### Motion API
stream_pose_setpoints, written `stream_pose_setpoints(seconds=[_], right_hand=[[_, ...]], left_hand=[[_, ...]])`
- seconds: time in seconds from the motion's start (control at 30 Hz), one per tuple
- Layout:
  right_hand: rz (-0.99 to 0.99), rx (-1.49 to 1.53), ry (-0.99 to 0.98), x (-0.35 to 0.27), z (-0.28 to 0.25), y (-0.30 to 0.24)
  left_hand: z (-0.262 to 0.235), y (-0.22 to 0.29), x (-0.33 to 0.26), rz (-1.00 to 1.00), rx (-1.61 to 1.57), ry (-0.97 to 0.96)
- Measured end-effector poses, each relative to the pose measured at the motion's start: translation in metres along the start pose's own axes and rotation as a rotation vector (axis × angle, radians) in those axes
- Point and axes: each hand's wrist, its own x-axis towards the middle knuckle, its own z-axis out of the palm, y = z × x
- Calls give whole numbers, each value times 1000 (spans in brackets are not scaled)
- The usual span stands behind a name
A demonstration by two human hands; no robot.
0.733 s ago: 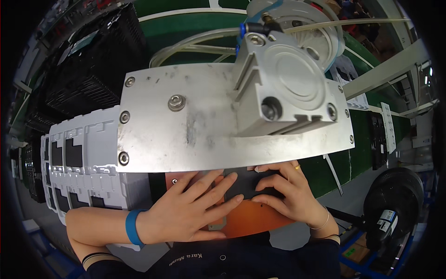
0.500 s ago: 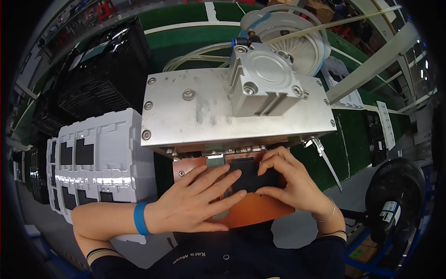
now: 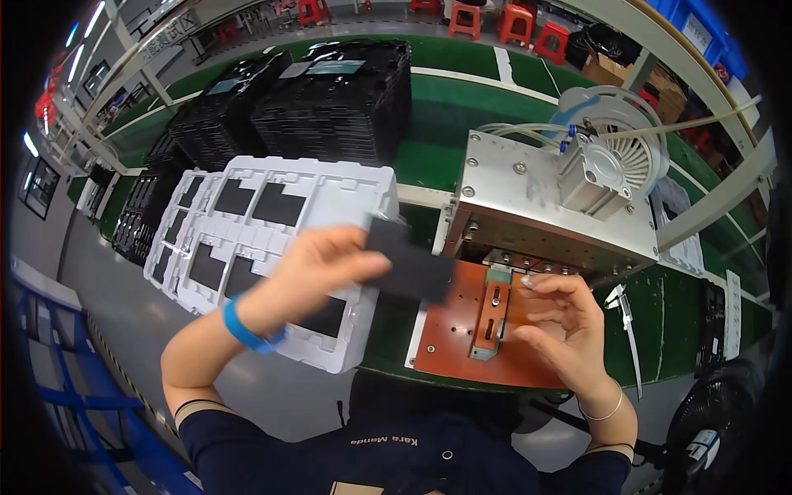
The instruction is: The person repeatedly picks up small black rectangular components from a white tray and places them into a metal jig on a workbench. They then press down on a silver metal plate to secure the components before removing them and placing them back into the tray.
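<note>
**Black panel pinched in your left, right hand on the fixture plate**

Your left hand (image 3: 318, 268) is pinching a flat black panel (image 3: 410, 266) by its left end, thumb on top, holding it in the air between the white tray (image 3: 330, 194) and the press. The panel's far end hangs over the edge of the orange plate (image 3: 450, 330). Your right hand (image 3: 561, 326) rests on that plate with the fingers loosely curled, holding nothing, just beside the grey slotted bracket (image 3: 492, 312). The metal press block (image 3: 536, 206) sits right above. The tray has black panels in its pockets, and stacks of black trays (image 3: 330, 99) stand behind on the green desk (image 3: 437, 124).
</note>
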Motion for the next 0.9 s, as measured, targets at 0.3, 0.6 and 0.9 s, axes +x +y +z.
stream_pose_setpoints(seconds=[0.3,0.6,0.9], right_hand=[[-233,-327,-253,28,29,-12],[-762,-580,-261,151,162,8],[-385,-644,-218,209,265,38]], left_hand=[[-78,-35,33,214,756,490],[-99,-53,-64,591,1318,482],[-94,-68,-61,659,1382,431]])
